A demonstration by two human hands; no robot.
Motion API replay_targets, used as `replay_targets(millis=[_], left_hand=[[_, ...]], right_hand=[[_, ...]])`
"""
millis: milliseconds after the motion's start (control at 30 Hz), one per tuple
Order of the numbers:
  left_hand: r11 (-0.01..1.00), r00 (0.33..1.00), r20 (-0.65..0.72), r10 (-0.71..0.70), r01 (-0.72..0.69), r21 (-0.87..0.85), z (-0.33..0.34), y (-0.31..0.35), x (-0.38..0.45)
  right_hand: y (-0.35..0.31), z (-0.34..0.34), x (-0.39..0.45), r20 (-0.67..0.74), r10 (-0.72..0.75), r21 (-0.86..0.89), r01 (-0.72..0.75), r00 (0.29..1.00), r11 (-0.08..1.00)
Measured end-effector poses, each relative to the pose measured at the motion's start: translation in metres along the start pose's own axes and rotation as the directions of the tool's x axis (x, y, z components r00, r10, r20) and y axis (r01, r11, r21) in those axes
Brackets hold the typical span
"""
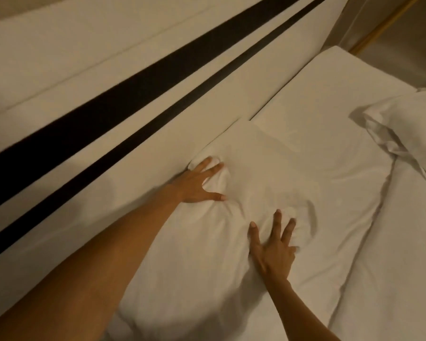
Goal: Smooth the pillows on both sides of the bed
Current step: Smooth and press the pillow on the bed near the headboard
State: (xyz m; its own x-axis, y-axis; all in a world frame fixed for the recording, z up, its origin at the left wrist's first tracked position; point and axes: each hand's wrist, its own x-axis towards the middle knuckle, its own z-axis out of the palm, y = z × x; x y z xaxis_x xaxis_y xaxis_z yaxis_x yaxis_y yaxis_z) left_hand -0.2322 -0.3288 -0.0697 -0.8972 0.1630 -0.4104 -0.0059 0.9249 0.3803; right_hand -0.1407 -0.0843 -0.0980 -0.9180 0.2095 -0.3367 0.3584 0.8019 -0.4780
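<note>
White pillow (268,173) against the striped headboard (123,94) takes left hand (197,185) and right hand (273,252), fingers spread flat, gripping nothing.

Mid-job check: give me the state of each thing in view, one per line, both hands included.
Left hand: open, fingers spread, pressing flat on the near pillow by the headboard.
Right hand: open, fingers spread, pressing flat on the near pillow.
Near pillow: lying flat, dented and creased around both hands.
Far pillow: untouched, wrinkled along its edge.
Headboard: upright, pale with two dark stripes.
</note>
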Motion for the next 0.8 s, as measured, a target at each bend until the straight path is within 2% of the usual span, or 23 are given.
replay_targets(millis=[100, 267, 367, 433, 533, 600, 667, 800], left_hand=[[0.998, 0.998, 0.01, -0.056, 0.056, -0.03, 0.014, -0.011, 0.006], [0.997, 0.998, 0.031, -0.061, 0.06, 0.046, 0.012, -0.009, 0.006], [0.976, 1.0, -0.005, -0.024, 0.025, 0.216, -0.001, 0.0, 0.006], [0.929, 0.998, -0.06, 0.01, 0.013, 0.371, -0.012, 0.011, 0.011], [0.911, 0.992, -0.114, 0.058, -0.006, 0.412, -0.031, 0.034, 0.028], [0.908, 0.982, -0.136, 0.132, -0.065, 0.413, -0.043, 0.049, 0.046], [0.912, 0.964, -0.178, 0.2, -0.117, 0.393, -0.049, 0.063, 0.068], [0.953, 0.9, -0.342, 0.272, -0.202, 0.225, -0.046, 0.086, 0.112]], right_hand=[[0.019, 0.005, 0.003, -0.006, 0.055, -0.012, -0.055, 0.998, 0.998], [0.029, 0.003, 0.003, 0.009, 0.085, -0.051, -0.085, 0.996, 0.995], [0.023, -0.007, 0.011, -0.009, 0.098, -0.094, -0.099, 0.995, 0.991], [0.016, -0.017, 0.021, -0.044, 0.159, -0.121, -0.163, 0.986, 0.979], [0.002, -0.037, 0.043, -0.126, 0.241, -0.072, -0.251, 0.962, 0.965], [-0.009, -0.053, 0.063, -0.2, 0.184, -0.049, -0.198, 0.962, 0.979], [-0.021, -0.066, 0.088, -0.289, 0.068, -0.066, -0.091, 0.955, 0.994], [-0.046, -0.078, 0.134, -0.491, -0.061, -0.041, 0.047, 0.869, 0.998]])
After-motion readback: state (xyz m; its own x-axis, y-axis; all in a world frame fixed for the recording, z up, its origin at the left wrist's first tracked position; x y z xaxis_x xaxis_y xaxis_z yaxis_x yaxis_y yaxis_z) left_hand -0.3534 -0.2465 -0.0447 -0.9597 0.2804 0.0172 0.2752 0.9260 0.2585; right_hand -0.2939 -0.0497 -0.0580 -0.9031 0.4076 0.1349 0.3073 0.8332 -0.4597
